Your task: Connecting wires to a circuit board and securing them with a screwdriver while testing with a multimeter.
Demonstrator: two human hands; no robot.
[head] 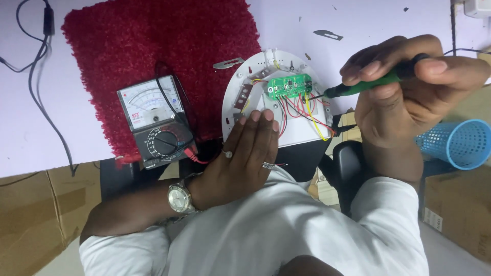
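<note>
Head view: right hand is gripping green soldering iron shut-fisted, tip touching small green circuit board centre-far. Left hand is lying flat, open, steadying white housing. Board looks light, fragile w/ thin wires; hold by housing edge.

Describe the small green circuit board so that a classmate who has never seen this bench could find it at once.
Start at the red rug on the pale table; just right of it lies a white round housing. The green circuit board sits near its top, the only green flat piece there, with red and yellow wires trailing below it.
</note>
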